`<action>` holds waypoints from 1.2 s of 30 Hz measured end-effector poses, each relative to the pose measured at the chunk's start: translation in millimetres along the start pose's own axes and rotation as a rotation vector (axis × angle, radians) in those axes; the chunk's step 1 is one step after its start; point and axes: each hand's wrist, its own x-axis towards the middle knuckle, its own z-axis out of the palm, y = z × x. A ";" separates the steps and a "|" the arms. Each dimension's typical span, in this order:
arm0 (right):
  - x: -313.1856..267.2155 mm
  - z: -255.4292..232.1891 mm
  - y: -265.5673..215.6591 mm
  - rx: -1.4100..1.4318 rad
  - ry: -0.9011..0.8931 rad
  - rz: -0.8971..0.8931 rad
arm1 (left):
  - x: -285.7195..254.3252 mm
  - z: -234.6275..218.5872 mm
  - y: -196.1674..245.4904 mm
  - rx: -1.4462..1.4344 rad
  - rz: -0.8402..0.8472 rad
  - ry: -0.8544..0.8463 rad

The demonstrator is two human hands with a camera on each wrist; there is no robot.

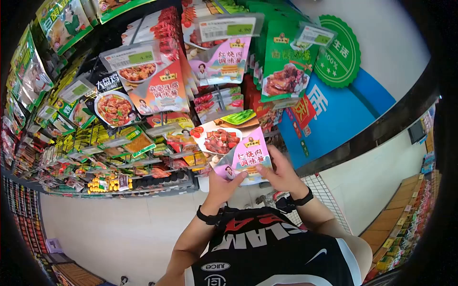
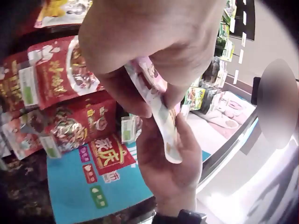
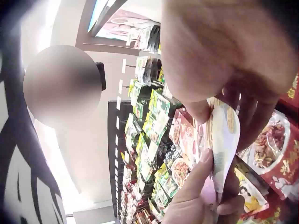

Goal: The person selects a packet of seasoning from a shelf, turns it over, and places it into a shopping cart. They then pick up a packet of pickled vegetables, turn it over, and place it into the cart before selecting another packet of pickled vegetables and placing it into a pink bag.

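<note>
My left hand (image 1: 223, 187) and right hand (image 1: 281, 174) pinch a bowed packet (image 1: 222, 141), thumbs in front, fingers behind, before hanging pouches (image 1: 160, 91); slackened thumbs could let its likely slick film slip to the floor (image 1: 129, 217).

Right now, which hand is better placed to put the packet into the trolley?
Probably the right hand: it grips the packet, as does the left hand, but the trolley shows beside the right forearm.
</note>
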 end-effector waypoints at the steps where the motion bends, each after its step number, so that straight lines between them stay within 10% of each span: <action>1: 8.5 -0.4 -0.4 -0.008 0.014 -0.022 | 7.4 -3.7 11.0 0.021 0.017 0.008; 6: 54.3 12.5 -11.7 -0.050 0.182 -0.196 | 42.4 -21.0 38.1 0.401 0.147 -0.027; 14: 116.4 6.4 -19.5 0.011 0.393 -0.345 | 77.1 -41.6 53.3 0.150 0.540 -0.091; 18: 135.5 -1.4 -17.0 -0.046 0.474 -0.400 | 78.7 -70.2 29.3 0.120 0.302 -0.174; 28: 156.4 7.4 -34.7 -0.131 0.573 -0.426 | 105.9 -111.0 3.3 0.243 0.050 -1.413; 36: 151.4 20.0 -48.7 -0.133 0.624 -0.451 | 127.4 -114.0 -24.1 0.240 0.048 -1.606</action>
